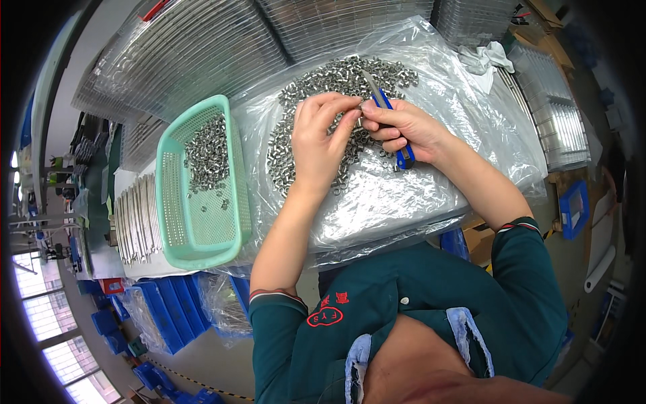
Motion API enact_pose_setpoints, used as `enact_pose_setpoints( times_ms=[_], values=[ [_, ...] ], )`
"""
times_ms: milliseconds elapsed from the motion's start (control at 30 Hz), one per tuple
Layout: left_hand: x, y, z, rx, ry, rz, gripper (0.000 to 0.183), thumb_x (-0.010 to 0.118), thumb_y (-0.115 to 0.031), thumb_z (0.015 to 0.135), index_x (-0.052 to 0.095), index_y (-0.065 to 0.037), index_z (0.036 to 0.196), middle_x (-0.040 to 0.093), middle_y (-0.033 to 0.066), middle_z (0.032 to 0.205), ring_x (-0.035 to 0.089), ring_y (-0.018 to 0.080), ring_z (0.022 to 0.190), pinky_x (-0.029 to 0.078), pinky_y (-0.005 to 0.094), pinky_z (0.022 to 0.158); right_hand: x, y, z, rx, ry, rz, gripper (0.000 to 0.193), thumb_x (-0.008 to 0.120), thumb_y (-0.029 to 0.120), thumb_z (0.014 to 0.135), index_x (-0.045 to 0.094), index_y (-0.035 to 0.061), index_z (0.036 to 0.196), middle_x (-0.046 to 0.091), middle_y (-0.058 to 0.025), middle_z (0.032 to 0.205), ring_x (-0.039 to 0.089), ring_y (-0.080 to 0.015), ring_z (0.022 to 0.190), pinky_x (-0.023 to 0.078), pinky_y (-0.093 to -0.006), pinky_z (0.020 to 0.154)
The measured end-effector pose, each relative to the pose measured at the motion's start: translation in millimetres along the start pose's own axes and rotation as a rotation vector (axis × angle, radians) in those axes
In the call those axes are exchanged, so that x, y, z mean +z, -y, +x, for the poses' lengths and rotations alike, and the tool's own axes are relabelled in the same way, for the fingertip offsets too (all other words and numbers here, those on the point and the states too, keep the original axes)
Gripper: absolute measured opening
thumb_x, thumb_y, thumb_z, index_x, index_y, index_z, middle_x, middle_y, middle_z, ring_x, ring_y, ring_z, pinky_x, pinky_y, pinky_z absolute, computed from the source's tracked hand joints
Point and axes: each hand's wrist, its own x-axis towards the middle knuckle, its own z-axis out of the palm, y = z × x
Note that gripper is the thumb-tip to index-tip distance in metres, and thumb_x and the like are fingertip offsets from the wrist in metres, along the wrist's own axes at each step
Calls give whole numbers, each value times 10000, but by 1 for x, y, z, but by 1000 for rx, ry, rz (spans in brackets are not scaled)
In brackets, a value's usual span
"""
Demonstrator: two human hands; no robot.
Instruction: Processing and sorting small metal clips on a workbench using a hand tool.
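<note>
A blue utility knife (381,99) with its blade out is gripped in my right hand (417,131), the blade pointing up and away from me. My left hand (319,138) has thumb and forefinger pinched together close to the right thumb. Whatever small piece lies between the fingertips is too small and covered to make out. Beneath and around both hands spreads a pile of small shiny metal rings (343,73) on clear plastic sheeting (377,202). A pale green plastic basket (235,195) on the left contains more of these small metal pieces (207,158).
Stacked clear plastic trays (195,54) line the table's far side. More trays (555,121) and a white cloth (484,60) are at the right. Long metal rods (136,222) lie left of the basket. Blue bins (175,313) stand below the table's near left edge.
</note>
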Motion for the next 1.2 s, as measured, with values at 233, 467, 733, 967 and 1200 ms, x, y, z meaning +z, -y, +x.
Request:
enact_pose_setpoints(
  times_ms=[233,467,733,967,1200],
  values=[
    [2,-4,1,-64,8,-136,149,635,-39,760,618,-29,908,577,76,951,552,162,879,448,256,731,1,2,-1,-50,1,-39,174,574,187,855,497,81,970,501,27,709,361,32,462,264,-103,339],
    [0,2,0,-25,59,-97,205,635,-48,767,596,-31,967,581,74,941,557,148,860,447,244,713,-2,1,0,-37,2,-33,158,565,203,861,505,71,923,491,34,703,350,32,461,263,-103,338],
    [-32,9,15,-268,-588,-1042,288,456,-298,915,491,-36,1029,555,68,885,529,135,768,445,247,656,-3,4,1,-21,50,-1,337,523,222,884,501,11,1145,459,53,690,328,42,463,256,-100,333],
    [-37,15,21,-531,-469,-925,362,503,-331,888,511,-27,1085,553,60,929,510,117,780,438,259,640,-7,4,5,-51,42,70,281,446,240,923,501,9,1073,419,42,685,318,19,462,263,-106,323],
    [-39,21,10,-208,404,366,167,639,-135,748,622,-58,895,594,93,849,535,226,845,431,315,752,-14,5,7,-114,7,117,311,505,359,882,528,49,891,459,46,665,340,15,457,283,-125,362]
  ],
)
